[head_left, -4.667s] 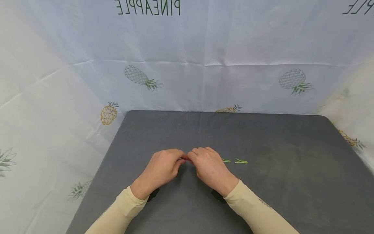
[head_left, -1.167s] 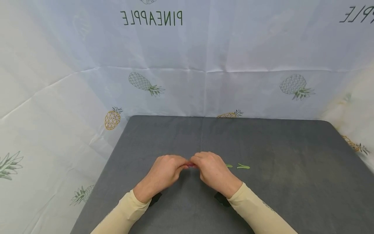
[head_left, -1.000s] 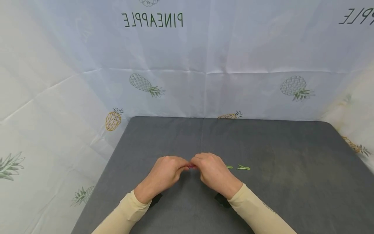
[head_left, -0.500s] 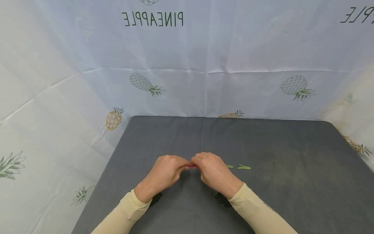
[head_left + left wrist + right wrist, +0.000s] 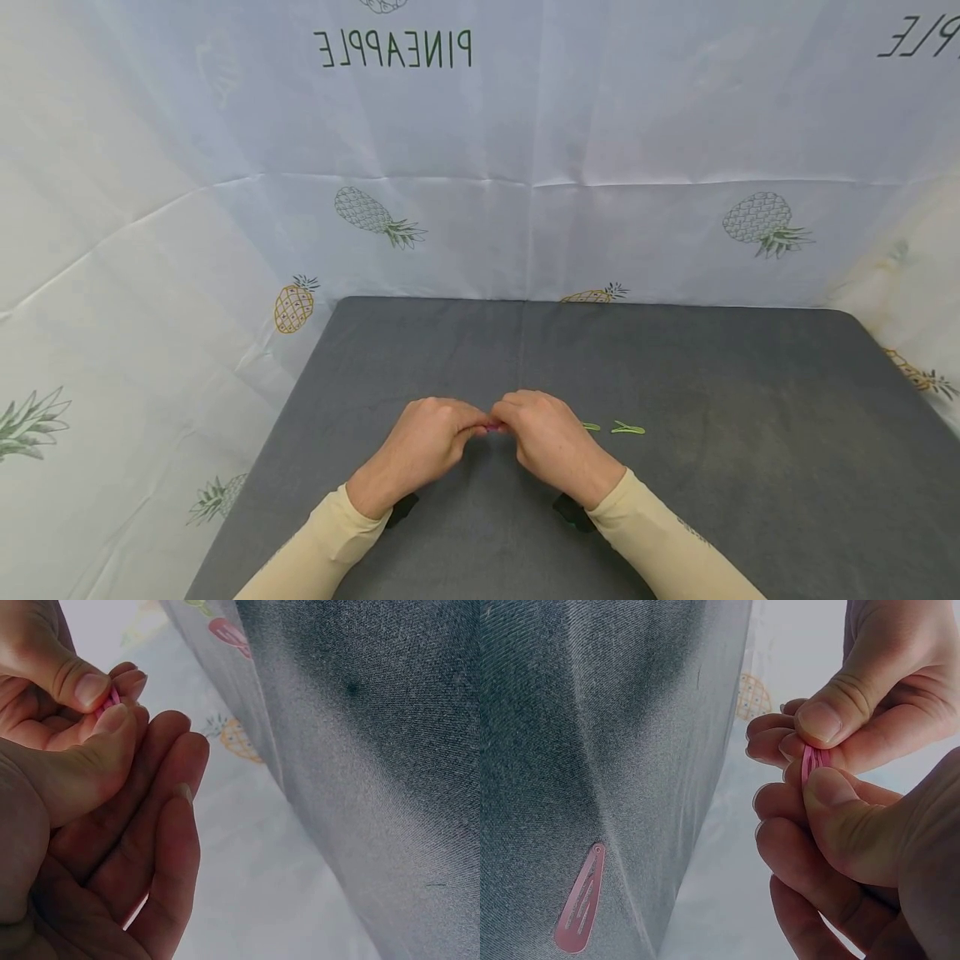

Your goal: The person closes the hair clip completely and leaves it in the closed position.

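A small pink snap hair clip (image 5: pixel 815 759) is held between both hands above the table, mostly covered by thumbs and fingertips. My left hand (image 5: pixel 427 437) pinches one end of it between thumb and fingers. The other end is pinched by my right hand (image 5: pixel 551 437), thumb tip close to the left thumb tip. In the left wrist view only a sliver of the pink clip (image 5: pixel 114 696) shows. Whether the clip is snapped or unsnapped I cannot tell. Another pink hair clip (image 5: pixel 580 904) lies on the cloth in the right wrist view.
On the grey-covered table (image 5: pixel 712 517), a green hair clip (image 5: pixel 627 427) lies right of my right hand, with a second green clip (image 5: pixel 592 426) partly hidden behind that hand. A pineapple-print curtain (image 5: pixel 450 242) hangs around the table's back and sides.
Compared with the earliest frame, the whole head view has shifted slightly, so the scene sits lower. Both hands keep their pinch on the pink hair clip; little else differs over the last second.
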